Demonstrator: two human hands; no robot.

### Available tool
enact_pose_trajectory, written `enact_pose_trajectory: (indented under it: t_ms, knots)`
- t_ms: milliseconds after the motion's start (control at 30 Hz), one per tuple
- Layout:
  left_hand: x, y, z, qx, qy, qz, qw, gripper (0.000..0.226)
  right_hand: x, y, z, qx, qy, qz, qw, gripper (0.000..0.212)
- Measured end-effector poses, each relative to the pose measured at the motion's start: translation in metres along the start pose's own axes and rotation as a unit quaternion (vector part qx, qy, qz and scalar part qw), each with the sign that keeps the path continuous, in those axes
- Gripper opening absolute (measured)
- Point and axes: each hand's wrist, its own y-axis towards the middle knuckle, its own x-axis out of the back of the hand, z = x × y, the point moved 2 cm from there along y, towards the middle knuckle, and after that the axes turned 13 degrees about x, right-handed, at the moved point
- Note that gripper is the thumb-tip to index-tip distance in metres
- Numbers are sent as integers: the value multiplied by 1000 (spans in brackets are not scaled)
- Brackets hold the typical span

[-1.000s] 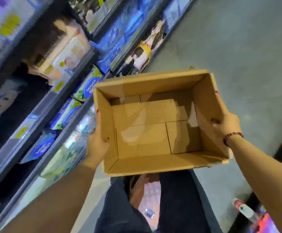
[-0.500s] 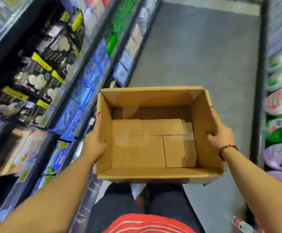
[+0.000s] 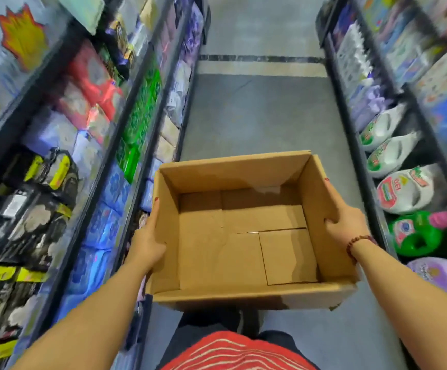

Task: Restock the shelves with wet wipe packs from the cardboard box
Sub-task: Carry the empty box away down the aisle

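1. One cardboard box point(image 3: 243, 169) is held at waist height in the middle of the aisle. Its top is open, and inside only the folded bottom flaps show.
2. Two hands carry it. The left hand point(image 3: 147, 241) lies against the outside of the left wall, with the thumb hooked over the rim and the fingers stretched up along the cardboard.
3. The right hand point(image 3: 348, 222) clamps the right wall the same way, thumb curled inside and fingers outside. One bead bracelet point(image 3: 360, 239) circles that wrist.
4. Two runs of shelving hem the aisle in: the left shelves point(image 3: 147, 84) and the right shelves point(image 3: 350, 134).
5. The left run holds blue packs point(image 3: 107, 209) low down and green packs point(image 3: 142, 108) above them. The print is too blurred to tell which are wipes.
6. On the right I count three white jugs point(image 3: 401, 188) in a row, then one green jug point(image 3: 417, 233) nearer the person.
7. The box's left wall sits just beside the edge of the left shelves, and its right wall is well apart from the right run.
8. The grey floor point(image 3: 257, 116) lies open ahead between the shelves, crossed farther off by one dark stripe point(image 3: 259, 58).
9. The box's near right corner point(image 3: 334, 305) is ragged.
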Motion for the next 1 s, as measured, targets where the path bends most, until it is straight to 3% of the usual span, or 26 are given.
enact_pose_trajectory:
  t_ms: [400, 1000]
  knots:
    - [57, 192, -141, -59, 21, 14, 998, 109, 45, 194, 16, -16, 15, -41, 999, 100]
    - [64, 471, -440, -48, 7, -7, 999, 108, 154, 607, -70, 12, -3, -41, 999, 100]
